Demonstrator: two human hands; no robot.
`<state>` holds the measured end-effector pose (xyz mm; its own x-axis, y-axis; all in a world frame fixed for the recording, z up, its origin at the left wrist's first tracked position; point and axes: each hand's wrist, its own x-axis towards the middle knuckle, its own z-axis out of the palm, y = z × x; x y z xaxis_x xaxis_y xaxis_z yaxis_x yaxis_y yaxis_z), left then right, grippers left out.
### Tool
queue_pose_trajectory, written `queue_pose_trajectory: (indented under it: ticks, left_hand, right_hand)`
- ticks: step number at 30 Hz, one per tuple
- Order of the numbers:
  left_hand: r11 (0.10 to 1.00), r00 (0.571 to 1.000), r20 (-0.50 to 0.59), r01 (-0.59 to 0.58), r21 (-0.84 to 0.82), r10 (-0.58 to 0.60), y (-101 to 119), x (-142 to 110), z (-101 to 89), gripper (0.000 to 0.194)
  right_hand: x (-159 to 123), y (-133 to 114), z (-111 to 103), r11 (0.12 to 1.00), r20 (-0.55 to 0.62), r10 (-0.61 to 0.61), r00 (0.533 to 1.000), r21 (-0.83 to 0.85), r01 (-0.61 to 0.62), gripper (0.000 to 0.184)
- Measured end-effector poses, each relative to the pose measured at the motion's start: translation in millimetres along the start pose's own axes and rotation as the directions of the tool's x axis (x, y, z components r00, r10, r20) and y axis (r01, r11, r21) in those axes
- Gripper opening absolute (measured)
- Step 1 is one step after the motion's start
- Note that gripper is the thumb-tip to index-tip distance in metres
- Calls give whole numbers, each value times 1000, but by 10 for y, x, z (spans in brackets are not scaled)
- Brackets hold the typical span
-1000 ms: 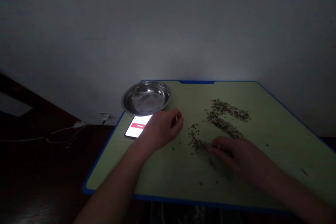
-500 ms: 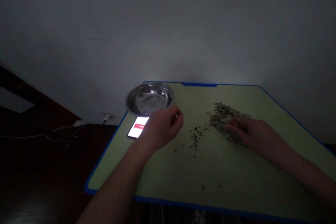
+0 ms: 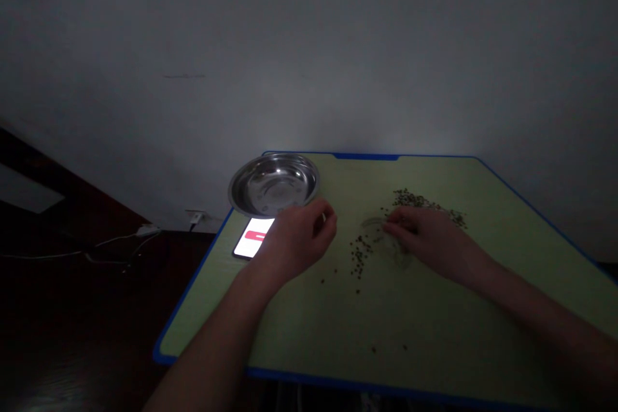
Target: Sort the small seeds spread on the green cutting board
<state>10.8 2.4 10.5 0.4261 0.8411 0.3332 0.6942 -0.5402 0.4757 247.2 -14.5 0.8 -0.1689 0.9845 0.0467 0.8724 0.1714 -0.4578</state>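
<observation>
Pinching a blurred, see-through item [image 3: 398, 251] with its fingertips, the right hand [image 3: 425, 235] is at right of centre in the frame, between two groups of small dark grains. The larger group, the main grains [image 3: 412, 198], lies beyond this hand, toward the right; the smaller group, the scattered grains [image 3: 360, 256], lies just to its left. The exact form of the see-through item cannot be determined owing to blur. The left hand [image 3: 306, 232] is near the centre, fingers curled toward the thumb; whether the tips meet or grip anything cannot be told. Behind its wrist, a phone [image 3: 252, 239] with a lit screen is partly hidden. A metal bowl [image 3: 274, 187] sits just beyond, at the far left of the pale green, blue-edged surface [image 3: 299, 328].
</observation>
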Motion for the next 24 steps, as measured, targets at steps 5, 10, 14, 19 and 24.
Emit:
queue_pose_trajectory:
  ticks: [5,10,14,19,24]
  left_hand:
    - [1000,1000,-23,-5,22,6,-10,10,-19,15]
    - [1000,999,-42,6,25,-5,-18,6,-50,15]
    - [1000,997,-83,4,22,-2,-20,2,-84,15]
    - [1000,979,-201,-28,10,29,-39,-7,-118,14]
    - [998,938,-341,-62,22,66,-60,-24,-146,12]
  right_hand:
    - [312,123,-74,999,23,-40,999,-16,40,25]
    - [544,54,6,986,119,-163,979,-11,165,25]
    - [609,-101,89,969,197,-247,949,26,247,22]
    - [594,-218,73,938,295,-346,891,93,333,19]
    - [785,-236,99,934,168,-357,919,75,349,22]
